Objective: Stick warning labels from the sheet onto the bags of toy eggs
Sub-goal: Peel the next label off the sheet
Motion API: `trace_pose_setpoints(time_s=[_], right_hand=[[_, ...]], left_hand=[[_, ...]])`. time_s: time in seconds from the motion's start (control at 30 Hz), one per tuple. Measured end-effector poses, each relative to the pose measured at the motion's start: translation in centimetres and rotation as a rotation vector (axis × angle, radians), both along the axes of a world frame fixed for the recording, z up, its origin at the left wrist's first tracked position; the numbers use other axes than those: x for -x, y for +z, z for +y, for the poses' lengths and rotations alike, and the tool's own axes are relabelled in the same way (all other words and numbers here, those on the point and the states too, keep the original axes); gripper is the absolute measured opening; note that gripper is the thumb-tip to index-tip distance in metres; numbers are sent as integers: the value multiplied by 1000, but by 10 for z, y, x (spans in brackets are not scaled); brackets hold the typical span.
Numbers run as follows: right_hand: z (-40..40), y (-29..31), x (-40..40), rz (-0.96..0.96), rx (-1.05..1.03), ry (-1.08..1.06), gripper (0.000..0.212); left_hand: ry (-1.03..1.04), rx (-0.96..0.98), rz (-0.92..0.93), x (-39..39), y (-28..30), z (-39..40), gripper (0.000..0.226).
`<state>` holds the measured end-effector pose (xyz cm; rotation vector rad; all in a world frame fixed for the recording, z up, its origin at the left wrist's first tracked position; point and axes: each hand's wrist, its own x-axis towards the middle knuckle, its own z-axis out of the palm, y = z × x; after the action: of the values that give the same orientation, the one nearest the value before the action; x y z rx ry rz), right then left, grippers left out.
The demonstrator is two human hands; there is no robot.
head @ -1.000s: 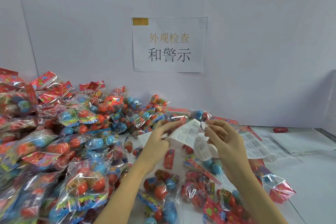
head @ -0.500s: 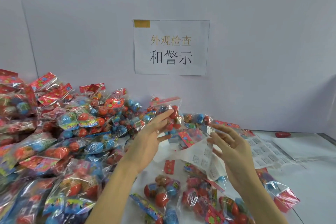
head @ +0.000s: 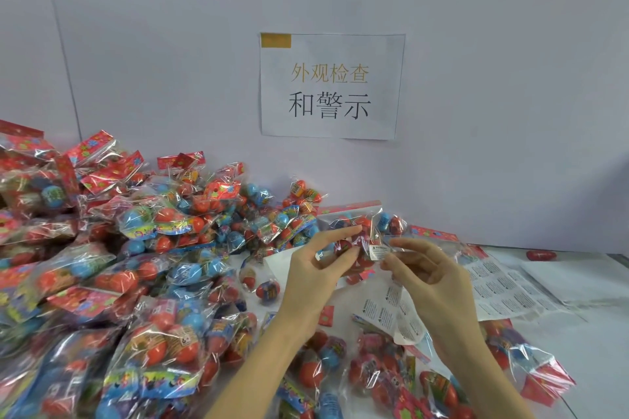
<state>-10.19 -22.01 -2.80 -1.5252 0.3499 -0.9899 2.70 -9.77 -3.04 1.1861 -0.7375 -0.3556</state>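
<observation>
My left hand holds up a clear bag of red and blue toy eggs by its lower edge, thumb and fingers pinching the plastic. My right hand pinches a small white warning label at its fingertips and holds it against the bag's front. A curled label sheet lies on the table below my right hand.
A big pile of bagged toy eggs fills the left side and spreads along the wall. More bags lie near the front. Flat label sheets and white paper lie at right. A paper sign hangs on the wall.
My left hand let go of the label sheet, which dropped to the table, and picked a bag from the pile. My right hand carried the peeled label up to that bag.
</observation>
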Motion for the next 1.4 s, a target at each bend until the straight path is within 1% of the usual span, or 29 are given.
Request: trace_pose_setpoints(time_s=[0.07,0.13,0.2,0.33,0.5,0.57,0.67,0.73,0.8,0.87,0.9,0.97,1.07,1.23,1.3,1.4], right_hand=[[1,-2,-2,8,37,-6,23],[3,-3,-3,26,79,-17,28],[4,-3,-3,32,93,-21,30],[5,-4,-2,28,94,-22,25],[6,-4,-3,60,123,-45,22],[5,-6,-3,92,194,-116,22],[7,-10,-4,157,361,-277,16],[6,-10,-4,173,386,-315,14],[2,-6,-4,157,270,-242,17],[2,-2,-3,141,127,-104,29],[2,-1,-3,152,103,-60,33],[3,-1,-3,164,94,-8,26],[3,0,-2,114,-5,72,19],[2,3,1,61,-147,243,25],[3,2,-1,71,-184,254,29],[3,0,-3,102,-136,208,31]], left_hand=[[-20,20,8,2,1,-1,26],[-39,29,15,3,2,-1,28],[-4,17,-25,3,1,-2,31],[34,28,-81,1,-4,-5,34],[92,-18,-113,0,-4,-5,33],[99,-3,-119,2,-4,-5,33],[103,24,-144,8,-5,-8,33],[99,33,-140,8,-5,-8,34],[78,31,-116,7,-3,-7,34],[40,27,-100,7,-1,-6,34],[9,26,-95,8,0,-6,34],[-66,35,-83,11,1,-5,32],[-120,52,-44,13,2,-4,31],[-147,114,66,11,2,-6,33],[-135,130,65,9,2,-6,34],[-101,98,11,6,2,-4,35]])
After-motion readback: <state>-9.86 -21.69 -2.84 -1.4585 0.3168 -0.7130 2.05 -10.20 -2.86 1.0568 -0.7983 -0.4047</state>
